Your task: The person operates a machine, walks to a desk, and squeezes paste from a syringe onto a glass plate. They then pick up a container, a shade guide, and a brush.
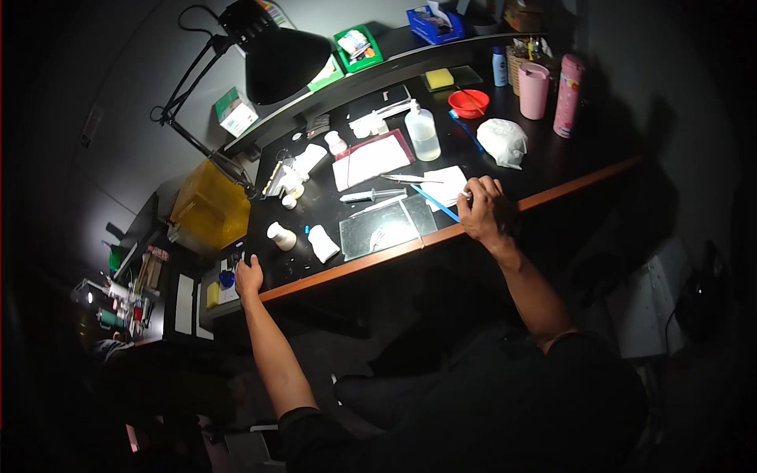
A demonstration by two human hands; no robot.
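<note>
Blue stick (434, 202) beside the right hand (482, 209), at the desk's near edge.

The right hand's fingers are curled above the right side of a white sheet (446, 188); whether they clamp anything, I cannot tell. The stick slants across the sheet's near-left part, at nine o'clock from that hand. Farther out from it, a glass plate (382, 229) lies toward eight o'clock, a syringe (371, 195) toward nine, a clear pump bottle (423, 135) toward eleven, and a red bowl (468, 103) toward twelve.

The left hand (250, 277) is at the desk's near-left corner; its finger gap and any grip cannot be told. From it, a white jar (281, 236) stands toward one o'clock and a white pouch (322, 244) lies toward two.
</note>
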